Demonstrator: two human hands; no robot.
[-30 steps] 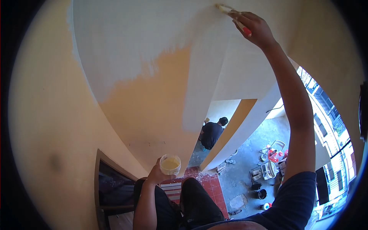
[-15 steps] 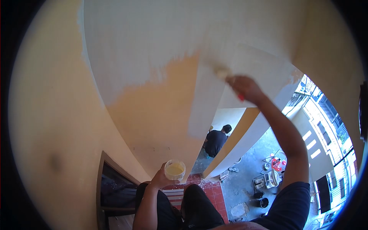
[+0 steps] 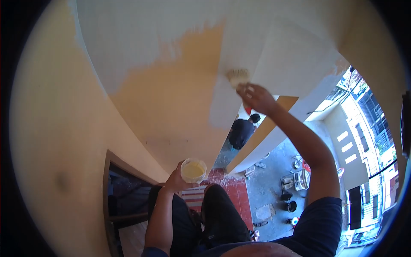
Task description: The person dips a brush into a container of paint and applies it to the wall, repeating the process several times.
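My right hand (image 3: 258, 98) grips a wide paintbrush (image 3: 238, 77), its bristles pointing up at the pale painted part of the wall (image 3: 274, 47). A bit of red handle shows below the fingers. Lower down, my left hand (image 3: 174, 179) is wrapped round a clear plastic tub (image 3: 193, 170) that holds creamy yellow paint. Left of the brush is an orange-tan patch of wall (image 3: 175, 94), with ragged pale strokes along its upper border.
Far below, a person (image 3: 242, 132) in dark clothes crouches behind a pillar (image 3: 262, 130). Red tiles (image 3: 233, 190) and a grey floor (image 3: 265, 192) lie beneath me, with a black bucket (image 3: 291, 206) and a paint can (image 3: 293, 221). A framed opening (image 3: 112, 188) is at lower left.
The view has tilted downward, or the scene shifted up in it. My right hand with the brush has moved slightly left, and the brush is less blurred. The left hand still holds the tub.
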